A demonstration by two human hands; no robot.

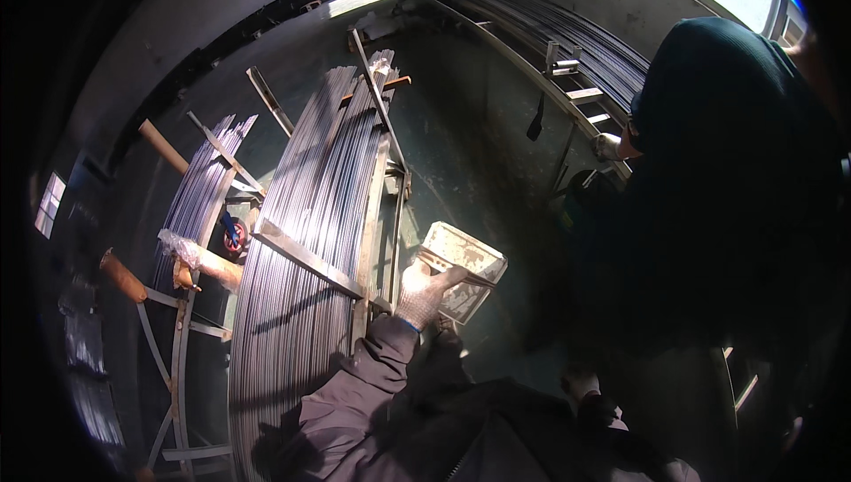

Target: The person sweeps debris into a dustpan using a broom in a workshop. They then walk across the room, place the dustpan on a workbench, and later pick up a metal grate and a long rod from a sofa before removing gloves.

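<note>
My left hand (pixel 422 294), in a pale glove, is closed at the near left side of a worn, off-white square panel (pixel 474 256). The thumb lies across a narrow bar that crosses the panel's face; the other fingers are mostly hidden. What lies under the panel does not show. Low and to the right, my right hand (pixel 581 383) hangs in shadow beside my jacket, its fingers too dark to make out. Long thin metal rods (pixel 301 305) lie bundled on a rack just left of my left arm.
A steel crossbar (pixel 310 262) spans the rods. Farther left is a smaller rod bundle (pixel 199 180) with wrapped posts. A person in dark clothing (pixel 736 172) fills the right side, a gloved hand (pixel 607 147) at a long rack (pixel 541 83) holding more rods.
</note>
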